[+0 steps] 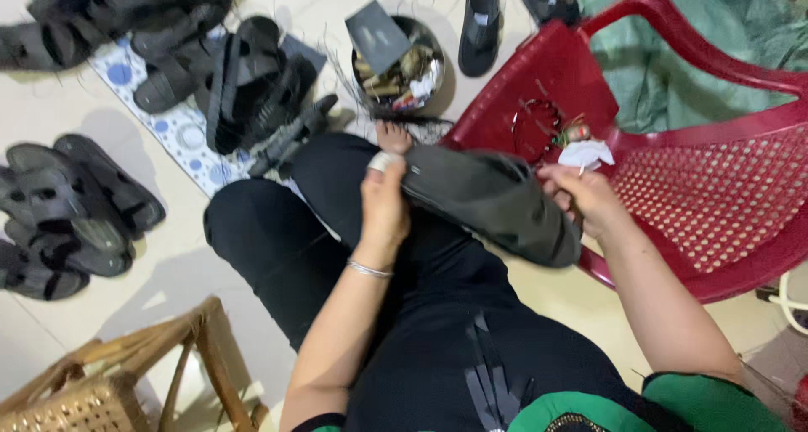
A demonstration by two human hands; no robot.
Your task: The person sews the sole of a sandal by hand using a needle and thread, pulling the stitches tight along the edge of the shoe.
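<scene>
Over the lap, left hand (384,203) and right hand (581,198) grip a black sandal (492,198).

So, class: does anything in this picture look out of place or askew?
Yes. The red plastic chair lies tipped on its side on the floor, serving as a shelf. Black sandals sit heaped rather than paired. The left hand and right hand grip one dark sandal.

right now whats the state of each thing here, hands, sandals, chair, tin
left hand: gripping one end of the dark sandal, tape on a finger
right hand: at the sandal's other end, fingers pinched
dark sandal: held across the lap, off the floor
red chair: tipped on its side, small bits lying on it
round tin: open, full of odds and ends, dark card leaning in it
sandal pile: heaped loosely on the dotted mat
</scene>
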